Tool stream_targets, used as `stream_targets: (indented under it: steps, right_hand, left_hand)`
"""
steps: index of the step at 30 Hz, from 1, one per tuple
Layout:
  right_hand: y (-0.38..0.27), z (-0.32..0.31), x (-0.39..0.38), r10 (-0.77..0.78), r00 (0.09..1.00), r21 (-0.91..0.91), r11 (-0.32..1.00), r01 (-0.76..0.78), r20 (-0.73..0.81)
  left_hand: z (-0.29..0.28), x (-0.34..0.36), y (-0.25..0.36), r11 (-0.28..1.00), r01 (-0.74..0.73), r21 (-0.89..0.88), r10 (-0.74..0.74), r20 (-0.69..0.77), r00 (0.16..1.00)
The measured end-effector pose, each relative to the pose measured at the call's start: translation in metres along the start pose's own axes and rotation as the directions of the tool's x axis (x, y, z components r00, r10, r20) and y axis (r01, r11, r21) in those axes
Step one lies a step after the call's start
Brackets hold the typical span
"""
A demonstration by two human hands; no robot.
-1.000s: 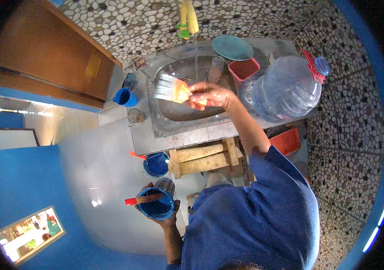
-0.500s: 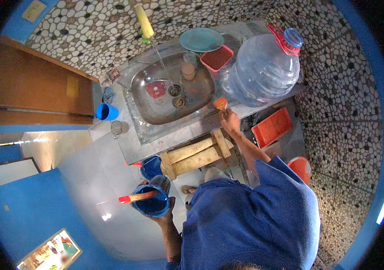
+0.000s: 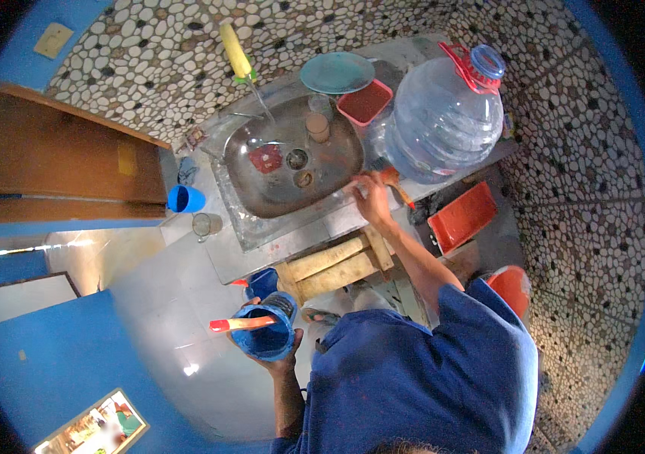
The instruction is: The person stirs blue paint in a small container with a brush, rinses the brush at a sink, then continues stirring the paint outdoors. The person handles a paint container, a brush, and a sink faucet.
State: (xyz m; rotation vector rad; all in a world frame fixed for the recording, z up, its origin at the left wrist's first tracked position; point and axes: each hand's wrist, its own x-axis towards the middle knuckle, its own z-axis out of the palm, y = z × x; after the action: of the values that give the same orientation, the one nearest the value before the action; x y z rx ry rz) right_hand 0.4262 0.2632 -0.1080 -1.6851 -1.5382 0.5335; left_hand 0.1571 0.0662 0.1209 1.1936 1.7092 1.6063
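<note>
My left hand [image 3: 286, 362] is wrapped round a paint-stained blue container [image 3: 283, 309], held over the floor in front of the counter. Across its mouth rests a red-tipped, wooden-handled tool [image 3: 244, 323]; its lower end is hidden inside. At the sink's front right edge, my right hand [image 3: 372, 198] is empty with its fingers apart. Just right of it a paintbrush [image 3: 392, 181] with an orange handle lies on the counter, bristles toward the water jug. Left of the hand is the metal sink [image 3: 251, 200], with a red piece [image 3: 266, 159] lying in it.
A large clear jug [image 3: 447, 121] stands right of the sink, near a pink tub [image 3: 365, 102] and a teal plate [image 3: 337, 73]. A blue cup [image 3: 186, 199] and glass mug [image 3: 206, 225] are at the left. Below are a wooden stool [image 3: 334, 265] and a red tray [image 3: 462, 217].
My right hand has let go of the paintbrush, which now lies on the counter, and has shifted left toward the sink. My left hand keeps its hold on the blue container.
</note>
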Motion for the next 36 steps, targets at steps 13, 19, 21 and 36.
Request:
stream_targets:
  steps: [13, 19, 21, 36]
  right_hand:
    - [-0.049, 0.168, 0.296, -0.328, 0.796, 0.446, 0.891, 0.083, 0.508]
    - [-0.155, 0.159, 0.344, -0.259, 0.953, -0.146, 0.948, 0.282, 0.156]
    - [-0.119, 0.18, 0.373, -0.47, 0.878, -0.303, 0.827, 0.473, 0.089]
    - [-0.019, 0.104, 0.17, -0.01, 0.55, 0.418, 0.662, -0.622, 0.835]
  left_hand:
    - [0.001, 0.011, -0.005, 0.994, 0.105, -0.025, -0.106, -0.065, 0.992]
    - [-0.003, 0.017, -0.003, 0.977, 0.098, 0.192, -0.084, -0.078, 0.993]
    - [0.0, 0.028, 0.0, 0.987, 0.077, 0.143, -0.068, -0.066, 0.995]
    - [-0.05, -0.021, -0.029, 0.982, 0.165, -0.089, -0.178, -0.165, 0.97]
